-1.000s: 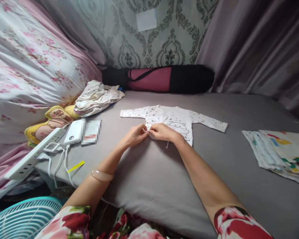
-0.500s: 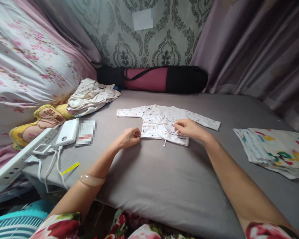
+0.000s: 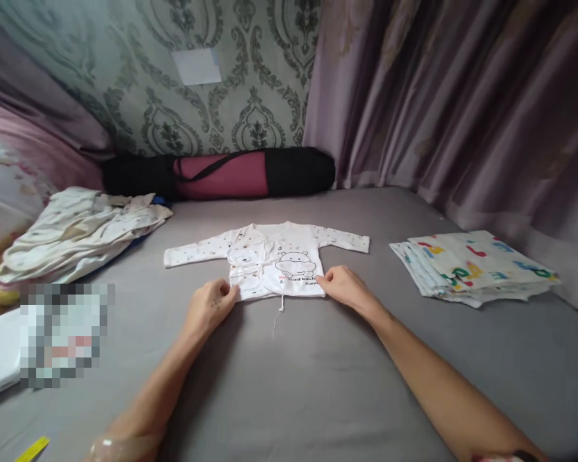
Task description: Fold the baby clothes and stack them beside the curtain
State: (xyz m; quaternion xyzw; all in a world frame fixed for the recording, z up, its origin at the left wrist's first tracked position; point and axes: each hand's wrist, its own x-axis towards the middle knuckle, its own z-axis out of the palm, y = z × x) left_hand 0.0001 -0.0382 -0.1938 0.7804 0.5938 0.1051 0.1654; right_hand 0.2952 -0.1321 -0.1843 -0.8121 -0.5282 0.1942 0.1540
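A small white baby shirt [image 3: 289, 256] with a printed cartoon animal lies spread on the grey bed sheet [image 3: 289, 372], both sleeves stretched out sideways. My left hand [image 3: 212, 303] pinches its lower left hem corner between thumb and fingers. At the opposite hem corner my right hand [image 3: 345, 287] has its fingers closed on the cloth. A tie is knotted across the shirt's front, and a thin string [image 3: 278, 316] hangs from the hem onto the sheet.
Folded cloths with colourful prints [image 3: 481, 266] lie to the right. A crumpled pile of pale clothes [image 3: 77, 231] is at the left, near a white device [image 3: 2, 346] and a blurred packet [image 3: 72, 337]. A long black and maroon bag [image 3: 221, 174] rests along the wall.
My right hand has moved from over the shirt's printed front down to its right hem corner. My left hand stays at the left corner. The view has turned right.
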